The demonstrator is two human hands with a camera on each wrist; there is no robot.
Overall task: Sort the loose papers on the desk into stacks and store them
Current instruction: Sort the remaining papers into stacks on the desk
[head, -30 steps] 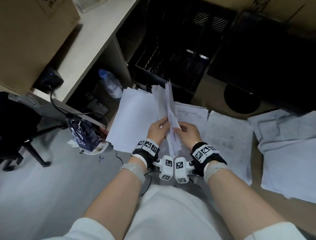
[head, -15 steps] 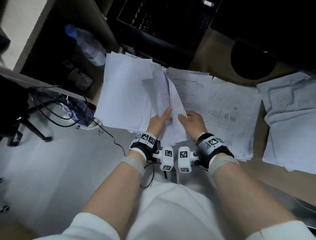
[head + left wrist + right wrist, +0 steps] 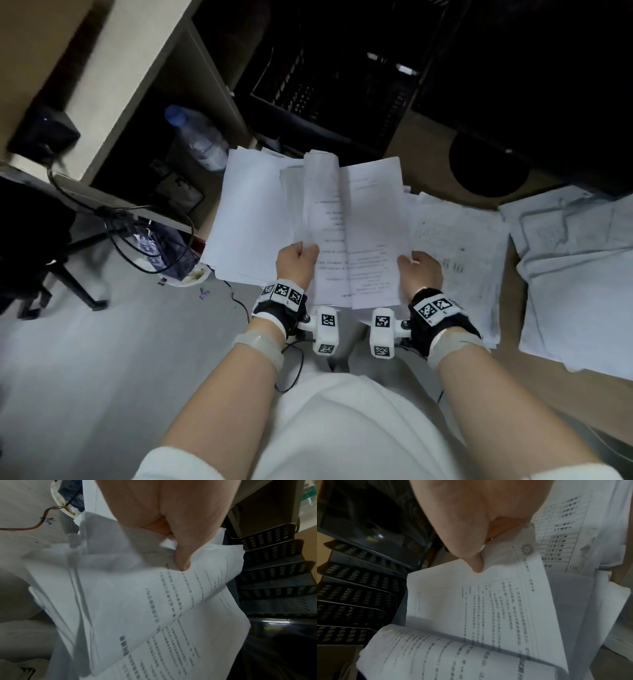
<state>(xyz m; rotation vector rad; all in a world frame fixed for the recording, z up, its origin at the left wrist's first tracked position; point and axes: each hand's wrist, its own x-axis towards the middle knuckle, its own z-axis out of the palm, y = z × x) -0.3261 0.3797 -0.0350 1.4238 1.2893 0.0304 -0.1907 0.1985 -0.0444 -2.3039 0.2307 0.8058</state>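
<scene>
A sheaf of white printed paper sheets (image 3: 346, 233) is held spread apart above the brown desk (image 3: 421, 137), gripped at its left edge by the left hand (image 3: 297, 263) and pinched at its right edge by the right hand (image 3: 419, 270). Flat white paper stacks (image 3: 459, 240) lie beneath, near the black perforated plastic tray rack (image 3: 274, 574).

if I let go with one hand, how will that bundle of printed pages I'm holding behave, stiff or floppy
Probably floppy: the printed pages already curl over at the top, though the left hand and right hand both grip their lower edges. Likely light, since thumb pinches hold them. The sheets fan apart loosely, so some may slip out.
</scene>
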